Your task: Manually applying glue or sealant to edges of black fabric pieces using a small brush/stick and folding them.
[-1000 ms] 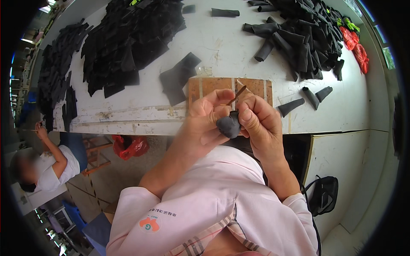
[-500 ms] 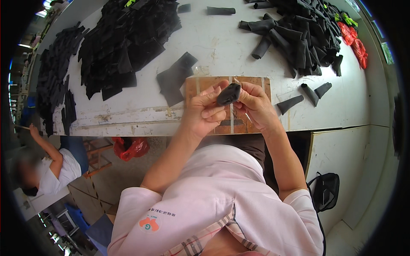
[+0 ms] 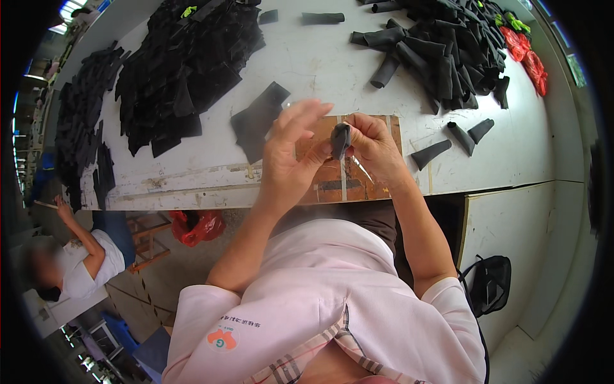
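Note:
My right hand (image 3: 378, 150) pinches a small rolled piece of black fabric (image 3: 340, 141) over a brown board (image 3: 327, 182) on the table's front edge. A thin, pointed metal tool (image 3: 363, 169) sticks out below that hand's fingers; its kind cannot be made out. To the left, my left hand (image 3: 284, 163) is open, its fingers raised and spread, slightly blurred. The left thumb tip is at the fabric's edge, perhaps touching it. Flat black fabric pieces (image 3: 252, 121) lie just beyond the left hand.
Flat black pieces form a large pile (image 3: 185, 83) at the far left, with another (image 3: 77, 115) beside it. Black fabric tubes are heaped (image 3: 441, 57) at the far right, near red plastic bags (image 3: 534, 70). Several loose tubes (image 3: 432, 153) lie right of the board. A co-worker (image 3: 96, 249) is at the left.
My left hand has let its fingers off the fabric and spread them up and to the left. The fabric piece stays in my right hand, now turned more upright.

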`<state>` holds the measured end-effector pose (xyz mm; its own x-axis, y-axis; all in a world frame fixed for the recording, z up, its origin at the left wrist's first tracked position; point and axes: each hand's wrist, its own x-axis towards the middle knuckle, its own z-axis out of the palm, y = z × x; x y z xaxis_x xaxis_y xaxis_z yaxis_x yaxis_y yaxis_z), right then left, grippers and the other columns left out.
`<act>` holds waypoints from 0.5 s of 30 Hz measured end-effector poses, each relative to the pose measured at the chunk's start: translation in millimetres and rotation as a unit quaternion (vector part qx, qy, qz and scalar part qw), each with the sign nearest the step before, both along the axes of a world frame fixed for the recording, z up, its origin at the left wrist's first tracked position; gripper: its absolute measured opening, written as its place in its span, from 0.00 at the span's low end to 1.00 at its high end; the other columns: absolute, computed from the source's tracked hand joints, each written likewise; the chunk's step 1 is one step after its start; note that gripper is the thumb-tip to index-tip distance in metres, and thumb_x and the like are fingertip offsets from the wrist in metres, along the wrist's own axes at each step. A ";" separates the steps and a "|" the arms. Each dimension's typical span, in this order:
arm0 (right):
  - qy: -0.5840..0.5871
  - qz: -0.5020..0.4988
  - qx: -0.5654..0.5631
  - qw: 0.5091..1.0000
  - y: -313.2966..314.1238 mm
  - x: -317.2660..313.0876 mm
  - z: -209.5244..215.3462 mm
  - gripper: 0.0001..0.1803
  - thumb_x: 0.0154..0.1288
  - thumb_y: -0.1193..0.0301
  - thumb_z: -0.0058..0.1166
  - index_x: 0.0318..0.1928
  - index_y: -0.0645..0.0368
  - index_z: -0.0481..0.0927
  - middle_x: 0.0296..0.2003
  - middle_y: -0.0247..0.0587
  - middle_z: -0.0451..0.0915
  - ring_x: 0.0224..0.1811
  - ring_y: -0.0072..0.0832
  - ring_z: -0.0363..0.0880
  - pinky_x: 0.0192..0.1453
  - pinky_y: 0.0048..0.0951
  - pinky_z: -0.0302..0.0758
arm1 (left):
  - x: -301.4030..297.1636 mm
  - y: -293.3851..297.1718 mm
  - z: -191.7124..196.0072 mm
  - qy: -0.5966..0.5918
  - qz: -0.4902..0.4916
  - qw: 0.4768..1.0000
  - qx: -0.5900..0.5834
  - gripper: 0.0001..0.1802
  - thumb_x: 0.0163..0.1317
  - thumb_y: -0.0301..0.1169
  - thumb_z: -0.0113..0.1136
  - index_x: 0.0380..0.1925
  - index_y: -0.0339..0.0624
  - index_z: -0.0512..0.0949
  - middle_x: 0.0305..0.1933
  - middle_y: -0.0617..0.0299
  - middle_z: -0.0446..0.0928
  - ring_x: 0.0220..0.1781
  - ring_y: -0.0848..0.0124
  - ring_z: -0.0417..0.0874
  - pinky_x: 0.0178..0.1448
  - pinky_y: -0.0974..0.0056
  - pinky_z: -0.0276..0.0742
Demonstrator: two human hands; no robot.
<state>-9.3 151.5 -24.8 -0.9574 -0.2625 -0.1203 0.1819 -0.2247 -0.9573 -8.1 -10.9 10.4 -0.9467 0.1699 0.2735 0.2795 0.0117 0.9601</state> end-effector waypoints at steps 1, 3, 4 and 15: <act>0.002 -0.001 0.001 1.000 -0.2 1.4 5.5 0.18 0.63 0.59 0.47 0.27 0.62 0.72 0.19 0.28 0.68 0.22 0.15 0.63 0.27 0.19 0.64 | -4.6 -4.2 4.0 0.131 -0.026 0.985 -0.107 0.13 0.52 0.27 0.60 0.39 0.40 0.76 0.38 0.60 0.75 0.38 0.71 0.74 0.40 0.73 0.70; 0.082 -0.102 0.147 0.980 -0.4 6.2 24.3 0.18 0.61 0.58 0.48 0.28 0.62 0.72 0.20 0.31 0.70 0.23 0.19 0.65 0.28 0.23 0.66 | -5.7 2.9 5.6 0.094 -0.045 0.994 -0.012 0.06 0.50 0.25 0.60 0.31 0.39 0.78 0.39 0.60 0.76 0.37 0.70 0.75 0.43 0.72 0.69; 0.084 -0.100 0.148 0.980 -0.4 8.6 33.6 0.18 0.61 0.58 0.48 0.28 0.62 0.72 0.20 0.31 0.70 0.23 0.19 0.65 0.28 0.23 0.66 | -4.1 3.3 6.9 0.087 -0.059 0.994 0.005 0.06 0.53 0.25 0.57 0.32 0.38 0.76 0.41 0.59 0.75 0.40 0.72 0.74 0.47 0.69 0.68; 0.356 -0.012 0.469 0.808 1.7 15.8 14.3 0.10 0.50 0.64 0.56 0.30 0.55 0.73 0.16 0.38 0.70 0.21 0.37 0.72 0.24 0.35 0.68 | 18.9 13.9 -9.1 -0.160 -0.061 0.954 0.248 0.08 0.58 0.26 0.53 0.36 0.35 0.72 0.38 0.58 0.75 0.43 0.72 0.74 0.53 0.66 0.70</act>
<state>6.5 153.1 -10.4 -0.8750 -0.3556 0.3284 -0.4838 0.6657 -0.5682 10.8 3.0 1.3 -0.9768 0.2084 0.0496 -0.0578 -0.4794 0.8757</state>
